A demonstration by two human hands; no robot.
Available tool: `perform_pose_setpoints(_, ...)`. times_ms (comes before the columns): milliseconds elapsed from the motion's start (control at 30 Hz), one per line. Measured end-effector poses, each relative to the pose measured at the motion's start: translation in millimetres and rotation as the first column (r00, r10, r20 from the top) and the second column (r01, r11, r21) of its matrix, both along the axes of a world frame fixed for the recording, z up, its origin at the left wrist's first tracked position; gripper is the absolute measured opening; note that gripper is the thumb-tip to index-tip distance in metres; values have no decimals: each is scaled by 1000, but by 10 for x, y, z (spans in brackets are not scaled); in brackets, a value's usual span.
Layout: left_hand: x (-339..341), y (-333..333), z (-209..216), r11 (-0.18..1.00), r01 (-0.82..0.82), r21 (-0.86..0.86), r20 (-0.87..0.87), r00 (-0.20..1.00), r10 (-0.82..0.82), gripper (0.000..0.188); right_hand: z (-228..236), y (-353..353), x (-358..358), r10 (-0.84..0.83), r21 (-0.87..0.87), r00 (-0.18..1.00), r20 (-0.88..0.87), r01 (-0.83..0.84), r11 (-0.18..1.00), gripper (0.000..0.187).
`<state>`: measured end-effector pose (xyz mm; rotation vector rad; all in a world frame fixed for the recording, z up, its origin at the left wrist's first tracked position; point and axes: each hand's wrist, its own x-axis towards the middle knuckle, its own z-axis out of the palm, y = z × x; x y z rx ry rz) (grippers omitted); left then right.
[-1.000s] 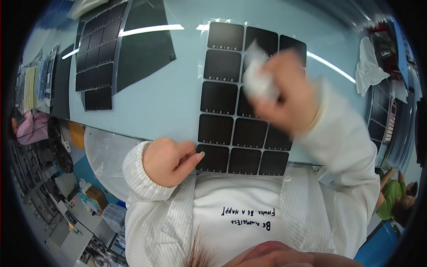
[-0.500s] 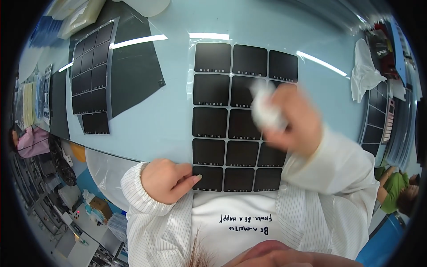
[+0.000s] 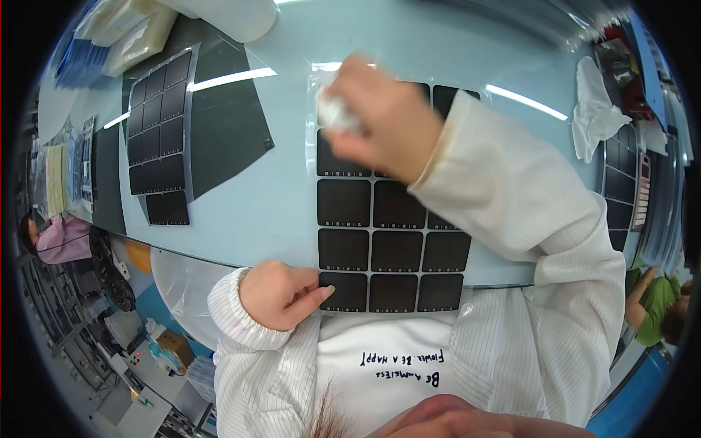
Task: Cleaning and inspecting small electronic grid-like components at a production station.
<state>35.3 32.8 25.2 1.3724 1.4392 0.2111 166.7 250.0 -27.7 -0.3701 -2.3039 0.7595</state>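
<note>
A clear-edged sheet of black rectangular panels (image 3: pixel 398 250), set out in rows of three, lies on the pale blue tabletop in front of me. My right hand (image 3: pixel 383 120) is over its far left corner, closed round a crumpled white cloth (image 3: pixel 336 113); motion blurs the fingers, and the hand and sleeve hide part of the upper rows. At the sheet's near left corner rests my left hand (image 3: pixel 285 293), fingers curled, with the thumb and a fingertip pressing the sheet's edge.
Another sheet of black panels (image 3: pixel 162 109) lies at the left on a dark mat (image 3: pixel 230 124). Stacked plastic packs (image 3: pixel 135 36) are at the far left, beside a whitish container (image 3: pixel 244 18). On the right are a white cloth (image 3: pixel 595 109) and more black panels (image 3: pixel 619 182).
My right hand has swept left and away from me with the white cloth, from the sheet's right side to its far left corner. My left hand stays at the near left corner.
</note>
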Motion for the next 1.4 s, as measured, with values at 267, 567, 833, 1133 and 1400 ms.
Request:
perform_pose_setpoints(267,-38,-80,-43,998,-16,61,-2,1000,16,32,0,-9,-175,6,-16,1000,21,-6,1000,33)
perform_pose_setpoints(567,-6,-57,0,1000,-5,29,2,1000,5,32,-16,-147,-140,36,-23,997,-67,-38,999,27)
perform_pose_setpoints(833,-14,-56,-7,998,-7,66,-5,1000,7,30,76,-210,-80,17,-38,993,120,-13,999,34)
perform_pose_setpoints(1133,-68,-62,-13,998,25,65,1,1000,-26,30,233,180,903,-334,45,912,240,333,942,31)
perform_pose_setpoints(1400,-57,-104,-13,1000,21,17,2,1000,-21,31,106,-173,444,-58,72,994,93,51,996,40)
